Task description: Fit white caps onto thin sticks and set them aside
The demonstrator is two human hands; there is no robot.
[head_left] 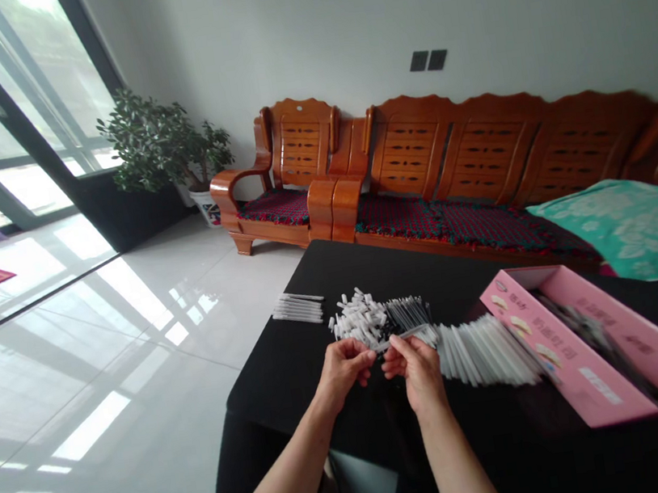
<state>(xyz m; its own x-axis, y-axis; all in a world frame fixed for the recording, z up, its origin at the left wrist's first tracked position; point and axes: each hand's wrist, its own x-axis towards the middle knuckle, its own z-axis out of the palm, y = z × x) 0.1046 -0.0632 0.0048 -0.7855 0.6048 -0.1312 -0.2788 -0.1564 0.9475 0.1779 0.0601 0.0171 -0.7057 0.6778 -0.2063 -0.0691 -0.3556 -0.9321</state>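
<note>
Both my hands meet over a black table (296,357). My left hand (346,368) is closed in a pinch on a small white cap. My right hand (414,365) grips a thin white pen tube (406,335) that points right. Just beyond my fingers lies a heap of small white caps (359,317) beside a bundle of thin dark refills (408,310). A long fanned row of white tubes (484,349) lies right of my right hand. A small set of finished white pens (298,308) sits at the far left of the table.
An open pink cardboard box (571,359) rests on the table's right side. Behind the table stands a wooden sofa (475,152) with a teal cloth (632,224), a wooden armchair (281,167) and a potted plant (164,143). Glossy tiled floor (75,355) lies to the left.
</note>
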